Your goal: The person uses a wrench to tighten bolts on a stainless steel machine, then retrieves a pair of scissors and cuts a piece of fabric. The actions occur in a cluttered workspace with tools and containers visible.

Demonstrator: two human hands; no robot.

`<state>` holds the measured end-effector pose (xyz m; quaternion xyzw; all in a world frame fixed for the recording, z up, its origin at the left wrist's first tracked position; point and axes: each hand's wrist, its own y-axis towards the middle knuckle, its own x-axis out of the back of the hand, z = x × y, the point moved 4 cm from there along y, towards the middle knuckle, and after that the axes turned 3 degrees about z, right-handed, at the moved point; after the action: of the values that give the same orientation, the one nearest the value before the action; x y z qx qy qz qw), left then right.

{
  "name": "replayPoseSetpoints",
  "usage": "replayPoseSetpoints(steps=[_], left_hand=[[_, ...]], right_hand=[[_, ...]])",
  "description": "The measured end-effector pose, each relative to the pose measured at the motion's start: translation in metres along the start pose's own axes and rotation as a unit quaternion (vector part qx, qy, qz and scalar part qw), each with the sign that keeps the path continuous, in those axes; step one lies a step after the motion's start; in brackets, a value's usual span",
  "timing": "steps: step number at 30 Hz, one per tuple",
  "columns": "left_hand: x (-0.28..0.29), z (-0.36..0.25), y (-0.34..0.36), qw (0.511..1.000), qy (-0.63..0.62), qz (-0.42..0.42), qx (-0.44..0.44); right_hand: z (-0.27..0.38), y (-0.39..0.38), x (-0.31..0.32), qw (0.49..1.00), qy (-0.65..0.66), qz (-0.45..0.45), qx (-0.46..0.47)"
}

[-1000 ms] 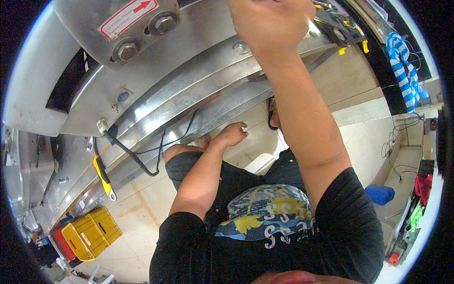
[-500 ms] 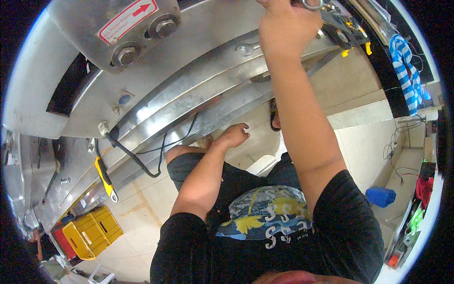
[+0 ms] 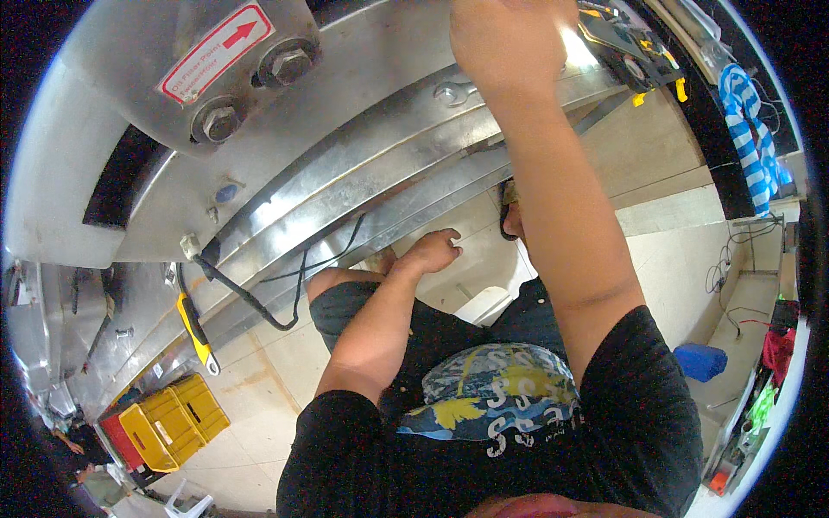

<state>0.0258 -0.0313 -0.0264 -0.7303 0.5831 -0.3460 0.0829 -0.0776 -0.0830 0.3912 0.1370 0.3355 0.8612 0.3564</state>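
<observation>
My right hand (image 3: 509,47) is raised at the top of the view beside the steel machine (image 3: 354,52), its fingers closed; what they hold is hidden. Just left of it a metal spanner (image 3: 451,93) lies on the curved steel ledge (image 3: 363,155), its far end covered by my hand. My left hand (image 3: 436,250) hangs low over my lap, fingers loosely curled and apart, holding nothing. At the upper left, a housing carries a red-arrow label and two large bolts (image 3: 285,62). A black cable (image 3: 242,293) and a yellow-black wrench (image 3: 195,332) are at the lower ledge.
Yellow bins (image 3: 177,419) stand lower left, near another person's hand (image 3: 73,446) at the rim. A white stool (image 3: 479,306) is beneath me. At right are black-yellow tools (image 3: 639,65), a striped cloth (image 3: 751,129), a blue bundle (image 3: 699,361) and loose wires (image 3: 725,276).
My right hand rose with a metal ring showing in it half a second ago, then shifted slightly left; that ring is now hidden. My left hand has barely moved.
</observation>
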Motion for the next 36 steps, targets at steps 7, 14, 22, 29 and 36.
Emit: replayPoseSetpoints(steps=[7, 14, 22, 29, 36], left_hand=[[0.006, -0.002, 0.002, 1.0, 0.027, 0.007, -0.003], [-0.002, 0.002, 0.004, 1.0, 0.009, 0.006, -0.01], [-0.003, 0.009, 0.007, 1.0, 0.023, -0.002, -0.018], [0.007, -0.002, 0.001, 0.999, 0.037, -0.014, -0.006], [0.001, -0.05, -0.025, 0.9, -0.379, 0.065, -0.207]], right_hand=[[0.014, -0.014, 0.01, 0.985, 0.13, -0.063, 0.099], [0.004, -0.001, 0.017, 0.988, 0.124, -0.045, 0.084], [0.008, -0.001, 0.009, 0.992, 0.099, -0.037, 0.063], [0.018, -0.061, 0.099, 0.975, 0.041, -0.208, 0.062], [-0.053, -0.171, 0.185, 0.969, 0.124, -0.105, -0.184]])
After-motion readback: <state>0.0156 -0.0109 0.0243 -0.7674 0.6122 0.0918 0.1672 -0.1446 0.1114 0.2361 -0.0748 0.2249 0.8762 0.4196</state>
